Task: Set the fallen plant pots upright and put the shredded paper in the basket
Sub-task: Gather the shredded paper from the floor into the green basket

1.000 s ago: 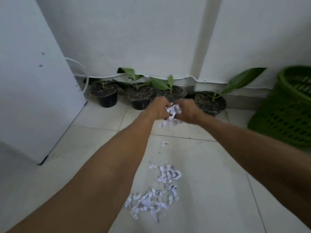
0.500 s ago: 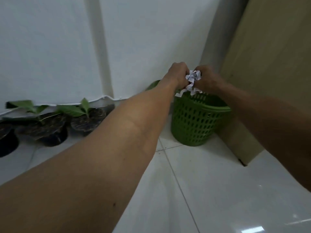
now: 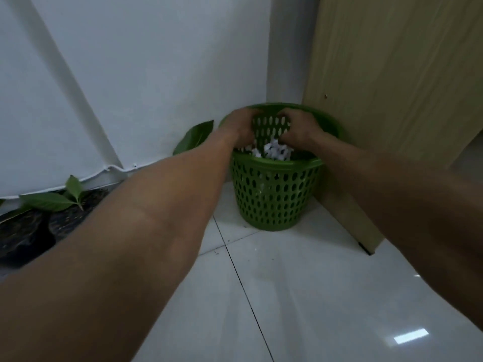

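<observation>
A green perforated basket stands on the floor in the corner. Both my hands reach into its mouth, my left hand and my right hand a little apart with fingers pointing down. A clump of white shredded paper lies just below and between them inside the basket, no longer pressed between my palms. At the left edge, black plant pots with green leaves stand along the wall, partly hidden by my left forearm.
A tall wooden panel stands right behind the basket on the right. One large leaf pokes out between my left arm and the basket. A white cable runs along the wall base. The floor is glossy white tile.
My view and both hands swung from the paper pile on the floor to the basket. My hands lowered into its mouth and parted, and the paper dropped below them.
</observation>
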Tool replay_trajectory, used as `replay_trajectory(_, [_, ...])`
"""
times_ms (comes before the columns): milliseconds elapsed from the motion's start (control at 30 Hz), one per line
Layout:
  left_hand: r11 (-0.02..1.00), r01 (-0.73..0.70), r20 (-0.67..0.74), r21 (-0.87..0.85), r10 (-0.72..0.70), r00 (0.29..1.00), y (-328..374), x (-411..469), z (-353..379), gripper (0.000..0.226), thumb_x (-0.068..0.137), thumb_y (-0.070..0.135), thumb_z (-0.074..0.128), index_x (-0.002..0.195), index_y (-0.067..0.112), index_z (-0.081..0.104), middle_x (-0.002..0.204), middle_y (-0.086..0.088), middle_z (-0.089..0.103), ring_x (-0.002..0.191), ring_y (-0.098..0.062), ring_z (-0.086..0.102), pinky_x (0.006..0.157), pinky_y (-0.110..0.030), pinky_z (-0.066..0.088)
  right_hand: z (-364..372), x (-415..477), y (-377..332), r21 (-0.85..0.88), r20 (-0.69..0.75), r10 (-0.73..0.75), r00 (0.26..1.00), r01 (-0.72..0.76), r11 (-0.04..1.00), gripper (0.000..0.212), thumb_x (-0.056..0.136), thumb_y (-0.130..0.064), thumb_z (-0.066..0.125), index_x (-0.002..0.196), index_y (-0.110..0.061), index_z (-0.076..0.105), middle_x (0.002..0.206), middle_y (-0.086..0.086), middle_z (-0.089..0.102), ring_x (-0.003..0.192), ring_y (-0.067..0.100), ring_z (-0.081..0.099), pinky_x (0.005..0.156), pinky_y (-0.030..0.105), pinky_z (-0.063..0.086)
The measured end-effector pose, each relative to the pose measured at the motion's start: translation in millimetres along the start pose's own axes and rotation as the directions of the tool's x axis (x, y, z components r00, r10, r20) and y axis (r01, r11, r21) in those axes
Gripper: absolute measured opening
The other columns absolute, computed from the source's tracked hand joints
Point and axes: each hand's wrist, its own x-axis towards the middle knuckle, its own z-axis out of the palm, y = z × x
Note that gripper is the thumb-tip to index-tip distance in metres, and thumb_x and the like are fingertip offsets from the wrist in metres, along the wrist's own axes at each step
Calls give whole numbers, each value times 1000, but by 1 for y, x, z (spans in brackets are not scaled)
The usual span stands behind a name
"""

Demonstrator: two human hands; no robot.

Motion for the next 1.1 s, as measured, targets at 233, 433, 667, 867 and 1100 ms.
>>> replay_trajectory(233, [968, -16, -75, -251, -3, 997, -8, -32, 10, 78, 84, 4, 58, 155, 23, 32, 143, -7, 56, 131, -18, 53, 109, -25, 37, -21, -40, -9, 73, -86, 21, 996, -15, 997, 44, 86, -9, 60, 129, -16, 62, 128, 8, 63, 105, 19, 59, 85, 30, 53])
replay_trajectory(433, [957, 42, -234, -287, -112, 966, -13, -91, -20, 72, 82, 29, 68, 149, 23, 42, 144, -11, 54, 131, -23, 53, 111, -36, 43, -13, -73, -56, -35, -192, -191, 963, 188, 982, 35, 88, -8, 62, 123, -14, 64, 125, 11, 66, 114, 28, 61, 95, 37, 49])
replay_trajectory(667, [934, 358, -36, 16, -357, 933, -108, -224, -42, 65, 88, 8, 56, 150, 18, 39, 151, -14, 45, 138, -30, 45, 108, -30, 37, 97, -117, -139, -128, 155, -448, 880, 468, 874, 35, 85, -22, 70, 120, -17, 65, 116, 14, 69, 100, 33, 66, 80, 34, 52])
replay_trajectory(867, [729, 641, 266, 238, -684, 679, -195, -400, -22, 93, 83, 32, 76, 158, 21, 21, 163, -13, 24, 147, -32, 30, 117, -43, 32, 219, -197, -177, 18, 768, -252, 589, 373, 928, 119, 51, -81, 75, 150, -30, 34, 155, 3, 32, 103, 31, 60, 49, 31, 61])
replay_trajectory(1100, [394, 816, 331, 423, -905, 266, -230, -591, 22, 158, 40, 75, 83, 157, 29, -14, 163, -20, -8, 149, -46, 11, 112, -62, 28, 303, -302, -204, -13, 929, -190, 317, 543, 839, 157, 33, -84, 78, 158, -23, 4, 160, 8, 13, 114, 31, 61, 54, 29, 63])
